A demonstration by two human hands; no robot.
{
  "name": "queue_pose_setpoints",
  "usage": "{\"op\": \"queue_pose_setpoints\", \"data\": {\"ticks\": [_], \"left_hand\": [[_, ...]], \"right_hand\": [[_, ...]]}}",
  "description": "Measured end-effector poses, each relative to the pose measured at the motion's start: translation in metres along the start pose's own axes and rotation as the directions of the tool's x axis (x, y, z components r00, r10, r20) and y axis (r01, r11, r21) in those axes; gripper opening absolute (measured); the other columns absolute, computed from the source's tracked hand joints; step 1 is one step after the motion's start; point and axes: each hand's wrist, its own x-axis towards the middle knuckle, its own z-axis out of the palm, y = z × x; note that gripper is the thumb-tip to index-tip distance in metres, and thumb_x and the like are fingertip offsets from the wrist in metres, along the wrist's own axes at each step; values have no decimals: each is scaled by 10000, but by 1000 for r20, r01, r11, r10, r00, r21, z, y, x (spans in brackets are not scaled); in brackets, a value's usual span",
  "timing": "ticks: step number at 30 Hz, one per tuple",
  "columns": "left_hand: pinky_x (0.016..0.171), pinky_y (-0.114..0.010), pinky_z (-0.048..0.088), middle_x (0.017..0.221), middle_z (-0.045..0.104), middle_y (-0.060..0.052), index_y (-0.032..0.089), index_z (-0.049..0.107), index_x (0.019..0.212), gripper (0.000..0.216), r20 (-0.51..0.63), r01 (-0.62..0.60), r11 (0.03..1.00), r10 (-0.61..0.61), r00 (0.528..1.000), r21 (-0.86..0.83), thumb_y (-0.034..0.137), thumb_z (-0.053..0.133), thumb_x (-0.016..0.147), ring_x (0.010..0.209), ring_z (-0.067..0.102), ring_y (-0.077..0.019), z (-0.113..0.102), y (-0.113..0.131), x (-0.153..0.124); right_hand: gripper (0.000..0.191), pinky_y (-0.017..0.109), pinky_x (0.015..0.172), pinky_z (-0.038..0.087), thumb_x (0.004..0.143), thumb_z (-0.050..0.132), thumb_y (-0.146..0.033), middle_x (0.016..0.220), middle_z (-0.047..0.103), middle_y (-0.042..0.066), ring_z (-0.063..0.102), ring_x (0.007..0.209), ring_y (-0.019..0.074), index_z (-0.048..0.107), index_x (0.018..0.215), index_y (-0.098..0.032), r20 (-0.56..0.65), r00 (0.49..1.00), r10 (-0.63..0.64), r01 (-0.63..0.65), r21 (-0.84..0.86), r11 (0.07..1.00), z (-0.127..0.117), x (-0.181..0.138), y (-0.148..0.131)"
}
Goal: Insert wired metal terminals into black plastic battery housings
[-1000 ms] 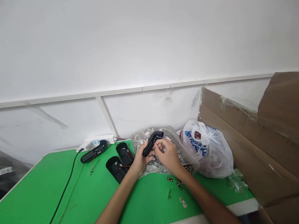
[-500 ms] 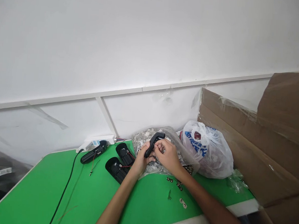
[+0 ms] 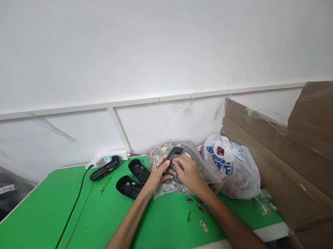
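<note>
My left hand and right hand are close together over the far side of the green table, both closed on one black shell. The left grips its lower end from the 9 o'clock side. The right pinches near its middle from 3 o'clock, thumb and forefinger pressed together on something too small to make out. The shell stands nearly upright, its curved top tilted toward 1 o'clock.

Just behind my hands lies a clear bag of small grey parts. At 3 o'clock from it, touching it, sits a white bag with blue print. A cardboard box stands beyond that, at the table's right edge.

At 9 o'clock from my left hand two open black shells lie side by side with red wires showing. Farther toward 10 o'clock lies a black tool with a cable running toward 7 o'clock. A few metal bits are scattered at 5 o'clock, near my right forearm.
</note>
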Motion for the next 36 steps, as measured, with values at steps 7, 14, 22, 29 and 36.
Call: {"op": "queue_pose_setpoints", "data": {"ticks": [7,14,22,29,36], "left_hand": [[556,-241,598,974,763,-64,195,626,1186,615,-4,-13,1000,12,1000,-12,555,884,760,743,774,-197,3,-2,-1],[561,-273,589,754,744,-100,144,674,958,590,7,21,997,-21,1000,-77,670,829,741,829,785,-279,1,-8,3],[536,-258,579,883,769,-83,172,629,1060,627,-10,-16,998,15,1000,-58,641,873,721,776,784,-246,4,-5,1],[540,-258,580,927,753,-71,182,624,1212,639,2,-30,997,31,1000,-72,554,876,757,724,771,-220,2,-4,0],[555,-262,575,877,729,-51,193,603,1289,678,27,-39,999,39,999,-23,564,845,775,734,764,-228,-1,-7,1]], "right_hand": [[201,320,775,551,994,581,-152,900,757,47,716,852,205,756,949,-240,-25,1000,-12,14,69,998,4,1,5],[177,356,820,595,983,627,-195,955,786,64,735,898,226,794,975,-252,-60,998,35,-26,138,990,9,3,5],[163,326,769,565,966,624,-186,888,771,47,710,824,210,772,920,-236,-18,997,76,-73,153,985,5,3,3],[166,317,720,537,931,661,-182,816,779,34,703,763,202,784,835,-236,21,993,117,-119,189,975,1,7,5],[170,293,675,522,898,668,-168,766,768,17,700,712,181,762,769,-228,57,982,182,-190,230,955,-2,9,3]]}}
